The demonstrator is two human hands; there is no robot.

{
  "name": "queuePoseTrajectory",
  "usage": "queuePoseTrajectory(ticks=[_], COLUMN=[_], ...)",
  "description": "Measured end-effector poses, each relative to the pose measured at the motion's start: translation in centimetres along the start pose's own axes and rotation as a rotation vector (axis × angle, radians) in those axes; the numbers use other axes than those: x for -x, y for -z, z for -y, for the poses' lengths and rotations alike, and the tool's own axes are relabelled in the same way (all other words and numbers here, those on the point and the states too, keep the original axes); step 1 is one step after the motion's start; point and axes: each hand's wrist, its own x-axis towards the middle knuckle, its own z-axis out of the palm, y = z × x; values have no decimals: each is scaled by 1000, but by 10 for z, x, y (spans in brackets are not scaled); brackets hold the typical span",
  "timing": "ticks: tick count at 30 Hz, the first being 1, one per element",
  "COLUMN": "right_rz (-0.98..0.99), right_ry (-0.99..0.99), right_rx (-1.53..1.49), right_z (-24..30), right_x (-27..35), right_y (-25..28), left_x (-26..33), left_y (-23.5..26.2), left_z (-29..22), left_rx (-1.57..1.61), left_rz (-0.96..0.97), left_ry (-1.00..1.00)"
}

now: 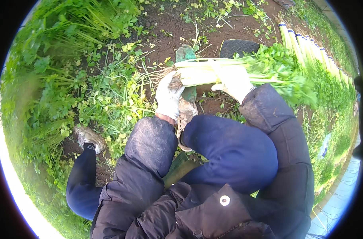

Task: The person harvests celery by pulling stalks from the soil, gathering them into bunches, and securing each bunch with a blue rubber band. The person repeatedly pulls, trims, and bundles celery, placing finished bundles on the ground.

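Your left hand [168, 96] — white-gloved, grip clenched on the root end of a celery bunch [229, 71]. Your right hand [234, 81] — gloved, grip closed around the pale stalks mid-length. The bunch lies level in front of your knees, above bare soil [181, 28], leafy tops pointing right. Tied bundles [309, 47] lie in a row at upper right; growing plants [70, 51] fill the left. Your shoe [88, 137] stands at lower left.
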Motion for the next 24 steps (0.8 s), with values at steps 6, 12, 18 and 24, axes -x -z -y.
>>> queuePoseTrajectory(ticks=[6, 12, 18, 24], right_rz=[41, 136, -83, -431], right_ry=[10, -88, 2, -424], right_rx=[153, 237, -90, 311], right_z=[-7, 8, -34, -76], right_x=[-16, -20, -14, -5], right_y=[-34, -25, 13, 101], left_x=[1, -16, -52, -62], left_y=[7, -40, -51, -47], left_z=[-30, -27, 19, 17], left_rx=[-627, -1681, -1872, -1809], left_rz=[-64, 123, 129, 134], left_ry=[-329, -1206, -1111, -1189])
